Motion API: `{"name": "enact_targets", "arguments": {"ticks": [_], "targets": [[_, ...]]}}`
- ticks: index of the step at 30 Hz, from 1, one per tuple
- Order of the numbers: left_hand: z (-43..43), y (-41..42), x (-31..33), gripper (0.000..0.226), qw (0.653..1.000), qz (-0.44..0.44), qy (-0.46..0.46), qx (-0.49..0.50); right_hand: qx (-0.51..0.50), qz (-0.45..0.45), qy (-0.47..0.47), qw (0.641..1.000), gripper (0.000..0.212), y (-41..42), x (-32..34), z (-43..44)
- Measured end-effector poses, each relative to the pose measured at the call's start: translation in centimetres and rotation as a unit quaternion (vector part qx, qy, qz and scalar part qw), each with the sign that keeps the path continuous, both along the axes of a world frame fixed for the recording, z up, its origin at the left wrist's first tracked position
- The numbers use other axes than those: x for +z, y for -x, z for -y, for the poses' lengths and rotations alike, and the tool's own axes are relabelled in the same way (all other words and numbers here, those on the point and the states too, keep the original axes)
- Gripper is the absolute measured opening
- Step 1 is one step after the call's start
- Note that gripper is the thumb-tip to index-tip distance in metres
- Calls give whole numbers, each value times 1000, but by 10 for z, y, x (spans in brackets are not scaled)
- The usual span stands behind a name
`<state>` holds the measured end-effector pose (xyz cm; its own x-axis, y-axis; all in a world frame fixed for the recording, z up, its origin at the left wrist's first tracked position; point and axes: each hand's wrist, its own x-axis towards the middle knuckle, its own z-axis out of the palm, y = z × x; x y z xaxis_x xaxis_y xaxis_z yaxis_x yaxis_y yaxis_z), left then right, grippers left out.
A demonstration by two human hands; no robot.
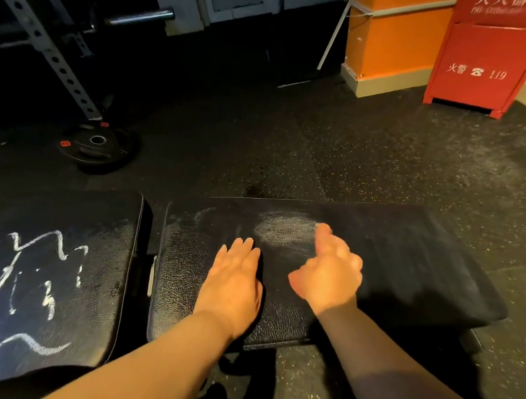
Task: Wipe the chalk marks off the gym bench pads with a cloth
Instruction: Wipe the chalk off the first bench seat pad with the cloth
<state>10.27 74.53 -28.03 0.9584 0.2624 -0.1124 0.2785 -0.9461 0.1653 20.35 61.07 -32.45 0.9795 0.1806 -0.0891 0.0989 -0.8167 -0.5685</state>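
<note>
**A:** What can you read from the head camera?

**B:** The red box (490,62) by the wall says "火警", then a little phone picture, then "119", all in white. There are more white signs at its top, but they are cut off and I can't read them.

**A:** Is there writing on the bench?

**B:** The left pad (47,218) has white chalk scribbles (13,285). They are wavy lines, not words I can read. The right pad (191,257) has a pale chalk smear (284,233) near its far edge.

**A:** Where is the cloth?

**B:** A dark cloth (415,266) lies spread over the right part of the right pad and covers that end.

**A:** And the hands?

**B:** The left hand (236,277) lies flat on the right pad, palm down. Its fingers are straight and close together, just on the near side of the smear. The right hand (329,274) is beside it, by the cloth's left edge — it looks blurry. Its first finger reaches up to the smear, its thumb sticks out to the left, and its other fingers are bent. I can't tell if it is pinching the cloth.

**A:** Anything on the floor?

**B:** A black weight plate (97,147) lies flat, beyond the left pad.
</note>
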Motion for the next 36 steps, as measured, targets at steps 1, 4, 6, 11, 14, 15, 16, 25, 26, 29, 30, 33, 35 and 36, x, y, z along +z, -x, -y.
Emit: {"name": "enact_targets", "arguments": {"ticks": [1,4,6,11,14,15,16,25,26,29,30,33,35,36], "targets": [[3,6,0,59,1000,-8,-11,-6,-20,-5,4,1000,93,11,4,0],[10,20,0,61,999,-37,-30,-20,98,-39,-128,986,95,44,7,-6],[13,27,1,63,998,-52,-30,-24,209,-64,-180,959,94,56,9,-1],[24,40,6,65,995,-83,-33,-35,114,-67,-56,990,100,44,13,35],[29,46,9,66,995,-92,-26,-37,11,-66,-46,997,101,60,15,39],[30,48,9,66,995,-94,-24,-37,33,-56,-53,996,97,70,14,34],[32,49,10,66,994,-97,-21,-36,63,-48,-70,994,87,79,13,28],[34,55,11,59,997,-46,61,-12,-28,-92,-277,956,47,76,16,34],[33,56,10,59,997,-38,68,-10,-33,-122,-290,949,49,76,18,33],[29,58,6,62,996,-17,92,7,105,-156,-264,946,49,79,25,24],[29,58,5,63,995,-12,97,12,160,-138,-227,951,49,79,26,23],[31,58,5,62,995,-7,98,14,183,-73,-144,970,49,66,18,33],[32,59,5,61,995,-4,95,11,84,-2,-63,994,47,56,6,41],[32,60,5,61,996,-2,94,11,27,24,-20,999,45,54,2,44]]}}
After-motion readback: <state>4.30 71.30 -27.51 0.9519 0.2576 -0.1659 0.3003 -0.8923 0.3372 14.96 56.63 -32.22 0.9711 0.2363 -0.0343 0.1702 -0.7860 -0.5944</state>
